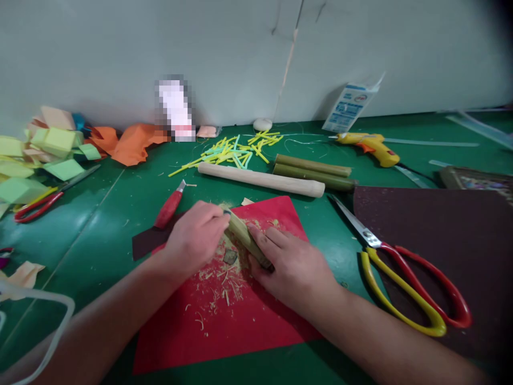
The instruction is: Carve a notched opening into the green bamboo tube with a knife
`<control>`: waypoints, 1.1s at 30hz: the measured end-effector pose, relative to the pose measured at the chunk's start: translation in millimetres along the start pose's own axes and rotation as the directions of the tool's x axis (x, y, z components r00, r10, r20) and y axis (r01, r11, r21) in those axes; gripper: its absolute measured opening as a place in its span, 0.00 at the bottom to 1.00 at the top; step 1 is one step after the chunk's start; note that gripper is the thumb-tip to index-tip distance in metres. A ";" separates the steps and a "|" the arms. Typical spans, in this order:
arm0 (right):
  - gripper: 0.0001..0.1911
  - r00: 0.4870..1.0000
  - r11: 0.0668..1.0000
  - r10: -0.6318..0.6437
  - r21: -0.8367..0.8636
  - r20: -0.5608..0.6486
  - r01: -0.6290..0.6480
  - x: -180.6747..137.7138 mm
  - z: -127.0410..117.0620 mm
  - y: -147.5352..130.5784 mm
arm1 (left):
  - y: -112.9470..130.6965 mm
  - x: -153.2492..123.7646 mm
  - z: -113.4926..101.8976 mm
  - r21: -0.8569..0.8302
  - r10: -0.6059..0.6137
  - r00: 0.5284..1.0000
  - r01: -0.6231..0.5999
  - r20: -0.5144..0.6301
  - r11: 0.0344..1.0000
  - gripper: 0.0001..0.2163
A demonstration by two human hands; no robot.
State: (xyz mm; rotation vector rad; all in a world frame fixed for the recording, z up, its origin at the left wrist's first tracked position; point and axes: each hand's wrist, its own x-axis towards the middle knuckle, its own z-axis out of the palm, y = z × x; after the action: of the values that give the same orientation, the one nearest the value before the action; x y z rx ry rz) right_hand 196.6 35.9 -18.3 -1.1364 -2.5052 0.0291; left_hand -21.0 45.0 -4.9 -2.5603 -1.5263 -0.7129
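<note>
My right hand [290,264] is wrapped round a short piece of bamboo [245,237], holding it tilted over a red sheet [236,326]. My left hand [195,235] is closed at the bamboo's upper end, pinching something small I cannot make out against it. Pale shavings [220,280] lie scattered on the red sheet beneath both hands. A red-handled carving knife [170,206] rests on the table just beyond my left hand.
Large red-and-yellow scissors [404,278] lie on the right beside a dark brown sheet [441,240]. A wooden rod [262,179], two bamboo sticks [312,171], cut straw pieces [236,149], a yellow glue gun [371,147], smaller red scissors [38,206] and piled coloured paper [48,155] lie behind.
</note>
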 end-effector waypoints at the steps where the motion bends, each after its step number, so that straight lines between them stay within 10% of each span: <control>1: 0.22 1.000 1.000 0.000 0.000 -0.004 0.000 -0.1 -0.2 -0.1 | 0.6 0.2 -0.2 -0.010 0.003 1.000 -0.003 0.000 1.000 0.09; 33: 0.21 0.999 1.000 -0.004 0.026 -0.037 0.005 -2.0 0.0 1.1 | 3.8 2.4 0.0 -0.053 0.033 0.999 -0.035 -0.039 0.998 0.07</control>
State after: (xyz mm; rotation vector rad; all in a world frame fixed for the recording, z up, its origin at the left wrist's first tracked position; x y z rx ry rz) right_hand 198.6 35.1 -19.2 -1.1108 -2.4677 0.0392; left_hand -16.8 45.1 -3.2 -2.5881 -1.4685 -0.8051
